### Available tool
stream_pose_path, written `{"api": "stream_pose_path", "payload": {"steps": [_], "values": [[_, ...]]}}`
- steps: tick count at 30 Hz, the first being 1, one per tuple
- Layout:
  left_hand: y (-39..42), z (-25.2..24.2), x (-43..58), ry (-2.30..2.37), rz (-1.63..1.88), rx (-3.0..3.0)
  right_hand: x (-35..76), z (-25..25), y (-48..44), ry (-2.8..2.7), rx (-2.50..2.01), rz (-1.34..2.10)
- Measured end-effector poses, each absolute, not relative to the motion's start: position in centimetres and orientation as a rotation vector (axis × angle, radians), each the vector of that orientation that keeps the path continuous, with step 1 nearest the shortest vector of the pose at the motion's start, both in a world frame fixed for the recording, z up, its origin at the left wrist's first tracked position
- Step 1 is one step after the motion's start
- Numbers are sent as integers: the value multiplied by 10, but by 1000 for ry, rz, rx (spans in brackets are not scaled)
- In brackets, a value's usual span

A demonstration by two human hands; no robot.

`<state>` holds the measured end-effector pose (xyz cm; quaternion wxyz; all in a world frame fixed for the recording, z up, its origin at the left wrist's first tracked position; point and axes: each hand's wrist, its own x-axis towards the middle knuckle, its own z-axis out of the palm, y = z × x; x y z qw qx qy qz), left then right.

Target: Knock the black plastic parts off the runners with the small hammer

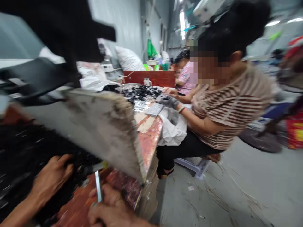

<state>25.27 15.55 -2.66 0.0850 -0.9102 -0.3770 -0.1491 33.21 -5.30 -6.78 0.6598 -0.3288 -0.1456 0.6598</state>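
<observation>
Lower left, your left hand (53, 173) curls on black pieces (22, 154), apparently picking, grip unclear; this calls for a firm pinch. Your right hand (112, 205) clasps a metal strip (98, 185), bottom centre.

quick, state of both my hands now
Left hand: fingers curled at the black pile; holding anything cannot be told.
Right hand: closed, holding a metal strip.

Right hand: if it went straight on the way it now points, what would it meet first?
Probably the stained pale board: the silvery strip in the right hand aims toward it. Black pieces near its foot might come first; depth is unclear.
</observation>
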Motion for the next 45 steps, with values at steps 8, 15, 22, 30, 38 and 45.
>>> {"api": "stream_pose_path", "payload": {"steps": [8, 15, 22, 30, 38, 45], "values": [[150, -1, 225, -1570, -614, -2857, 325, -68, -68, -320, -699, 1449], [113, 6, 154, -1603, -641, -2983, 321, -67, -73, -391, -816, 1379], [55, -22, 76, -1259, -567, -2811, 318, -65, -73, -457, -882, 1345], [21, -28, 39, -1219, -703, -2878, 312, -61, -73, -480, -923, 1290], [-16, -41, 21, -1238, -379, -2928, 310, -62, -73, -540, -945, 1274], [-51, -50, 8, -1036, -295, -2896, 308, -61, -73, -492, -952, 1269]]}}
